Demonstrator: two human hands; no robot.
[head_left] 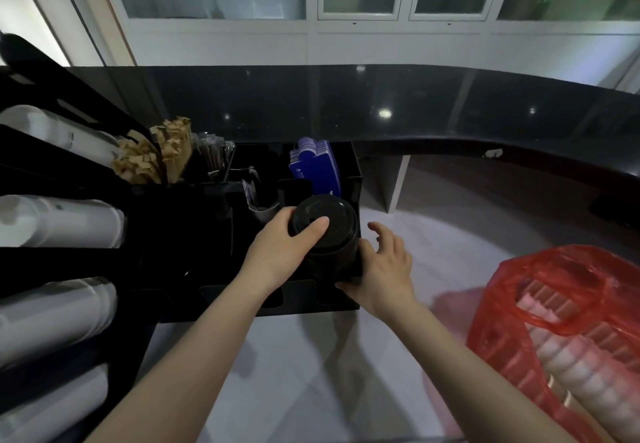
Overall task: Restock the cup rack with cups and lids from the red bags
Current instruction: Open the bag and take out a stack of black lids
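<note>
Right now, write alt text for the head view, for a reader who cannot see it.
A person's left hand grips a stack of black plastic lids standing in the right end slot of a black organiser rack, while the right hand rests against the rack's side. A red plastic bag of white cups lies lower right; white cup sleeves fill the rack at left.

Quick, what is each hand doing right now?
Left hand: gripping the stack of black lids.
Right hand: open, fingers spread, resting against the black rack.
</note>
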